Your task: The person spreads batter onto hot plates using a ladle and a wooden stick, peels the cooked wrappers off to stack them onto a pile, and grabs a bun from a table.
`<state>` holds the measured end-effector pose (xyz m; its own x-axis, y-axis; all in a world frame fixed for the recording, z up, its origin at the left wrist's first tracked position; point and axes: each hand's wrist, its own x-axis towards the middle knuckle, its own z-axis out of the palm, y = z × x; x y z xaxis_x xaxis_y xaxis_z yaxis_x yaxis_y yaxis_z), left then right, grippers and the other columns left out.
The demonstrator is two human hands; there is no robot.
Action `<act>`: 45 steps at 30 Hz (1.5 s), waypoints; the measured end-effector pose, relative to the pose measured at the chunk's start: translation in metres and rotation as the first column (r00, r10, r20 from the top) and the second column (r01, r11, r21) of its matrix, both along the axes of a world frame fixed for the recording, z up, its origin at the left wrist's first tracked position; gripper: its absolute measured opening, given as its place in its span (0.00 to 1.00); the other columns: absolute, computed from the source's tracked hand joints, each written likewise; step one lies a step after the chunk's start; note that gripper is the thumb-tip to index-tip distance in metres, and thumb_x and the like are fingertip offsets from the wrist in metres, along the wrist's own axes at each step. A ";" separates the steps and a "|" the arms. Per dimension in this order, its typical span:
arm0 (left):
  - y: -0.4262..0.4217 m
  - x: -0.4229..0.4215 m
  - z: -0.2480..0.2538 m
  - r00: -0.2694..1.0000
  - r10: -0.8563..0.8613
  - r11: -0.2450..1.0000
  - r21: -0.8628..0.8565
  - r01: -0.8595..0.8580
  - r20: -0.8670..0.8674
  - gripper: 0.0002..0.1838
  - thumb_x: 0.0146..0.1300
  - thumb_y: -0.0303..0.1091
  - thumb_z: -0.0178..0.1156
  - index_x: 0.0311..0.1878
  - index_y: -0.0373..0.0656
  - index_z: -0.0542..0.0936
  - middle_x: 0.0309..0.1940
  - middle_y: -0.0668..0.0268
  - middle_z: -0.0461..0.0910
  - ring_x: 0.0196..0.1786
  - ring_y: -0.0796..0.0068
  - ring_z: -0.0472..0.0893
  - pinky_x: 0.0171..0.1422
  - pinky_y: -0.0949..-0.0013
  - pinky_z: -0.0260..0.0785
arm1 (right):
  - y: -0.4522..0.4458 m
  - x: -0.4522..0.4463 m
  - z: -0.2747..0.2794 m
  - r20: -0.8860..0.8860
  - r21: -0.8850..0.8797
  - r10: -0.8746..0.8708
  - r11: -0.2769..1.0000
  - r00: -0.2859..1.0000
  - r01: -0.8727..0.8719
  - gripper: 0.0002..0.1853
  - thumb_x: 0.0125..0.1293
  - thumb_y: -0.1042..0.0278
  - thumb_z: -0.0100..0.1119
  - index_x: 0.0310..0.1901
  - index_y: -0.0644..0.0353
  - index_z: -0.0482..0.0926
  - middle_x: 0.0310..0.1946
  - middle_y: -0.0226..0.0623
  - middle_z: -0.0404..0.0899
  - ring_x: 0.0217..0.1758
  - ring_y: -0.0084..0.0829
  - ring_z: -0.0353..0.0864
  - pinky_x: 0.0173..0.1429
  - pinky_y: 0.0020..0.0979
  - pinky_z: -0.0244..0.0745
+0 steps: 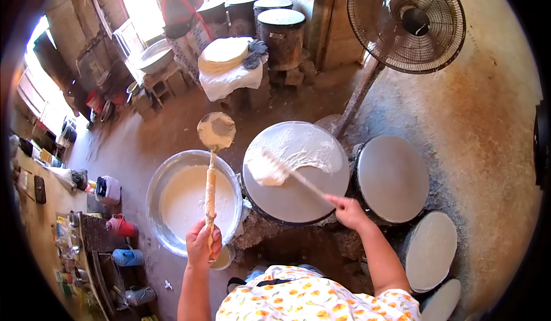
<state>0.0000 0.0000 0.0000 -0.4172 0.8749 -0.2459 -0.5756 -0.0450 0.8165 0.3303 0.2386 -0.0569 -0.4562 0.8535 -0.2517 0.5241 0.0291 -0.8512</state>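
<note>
My left hand [203, 243] is closed round the handle of a long ladle [216, 130], whose batter-coated bowl is above the far rim of a wide metal basin [154, 197] of pale batter. My right hand [348, 212] grips the thin stick of a spreader [304, 181]. The spreader's head, blurred by motion, is at the left part of a round griddle [287, 203]. White batter [298, 143] covers the griddle's far part in a curved band; its near part shows a smooth grey surface.
Further round griddles [392, 178] curve along my right. A standing fan [406, 22] rises beyond them. Ahead, a person [179, 16] stands near a cloth-covered stack of flat rounds [224, 54] and several drums [281, 39]. Shelves with jugs [127, 257] line the left.
</note>
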 end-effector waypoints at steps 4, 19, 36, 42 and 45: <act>0.002 0.005 0.010 1.000 0.006 1.000 -0.011 -0.006 -0.027 0.17 0.67 0.33 0.52 0.56 0.36 0.71 0.23 0.67 0.71 0.14 0.84 0.66 0.11 0.81 0.59 | 0.017 -0.036 -0.013 -0.133 -0.057 0.078 0.995 0.988 -0.086 0.31 0.53 0.85 0.44 0.60 0.55 0.74 0.48 0.35 0.81 0.48 0.25 0.78 0.55 0.21 0.67; -0.015 0.047 0.017 0.994 0.111 0.993 -0.031 -0.110 0.012 0.16 0.68 0.33 0.50 0.55 0.35 0.71 0.22 0.68 0.70 0.14 0.85 0.65 0.11 0.82 0.58 | 0.029 -0.001 -0.004 -0.148 -0.171 0.298 0.932 0.943 -0.321 0.31 0.53 0.87 0.43 0.61 0.54 0.74 0.37 0.27 0.81 0.36 0.17 0.74 0.43 0.19 0.68; -0.030 0.076 0.017 0.993 0.107 0.993 -0.049 -0.110 -0.056 0.17 0.68 0.33 0.50 0.56 0.33 0.70 0.23 0.66 0.71 0.14 0.84 0.66 0.12 0.82 0.59 | 0.029 0.090 -0.007 0.062 -0.227 0.402 0.897 0.914 -0.379 0.29 0.55 0.83 0.48 0.57 0.43 0.78 0.29 0.23 0.74 0.30 0.18 0.68 0.37 0.22 0.67; -0.025 0.089 0.018 0.997 0.080 0.995 -0.065 -0.081 -0.018 0.17 0.69 0.32 0.49 0.56 0.33 0.70 0.23 0.66 0.71 0.14 0.84 0.65 0.11 0.82 0.59 | 0.008 0.038 -0.033 -0.172 -0.100 0.085 0.990 0.981 -0.104 0.29 0.53 0.85 0.44 0.59 0.54 0.75 0.39 0.33 0.82 0.39 0.20 0.76 0.47 0.22 0.70; -0.029 0.077 0.017 0.999 0.035 0.997 -0.069 -0.036 -0.026 0.17 0.69 0.32 0.49 0.56 0.33 0.70 0.23 0.66 0.70 0.13 0.84 0.64 0.11 0.82 0.58 | -0.027 0.075 0.006 -0.011 -0.143 0.352 0.926 0.936 -0.349 0.31 0.51 0.84 0.46 0.58 0.46 0.76 0.29 0.28 0.78 0.29 0.18 0.68 0.35 0.21 0.66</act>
<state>0.0770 -0.0290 0.0166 -0.4543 0.8405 -0.2953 -0.5547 -0.0074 0.8320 0.4053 0.2121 -0.0506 -0.7151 0.5953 -0.3665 0.5149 0.0939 -0.8521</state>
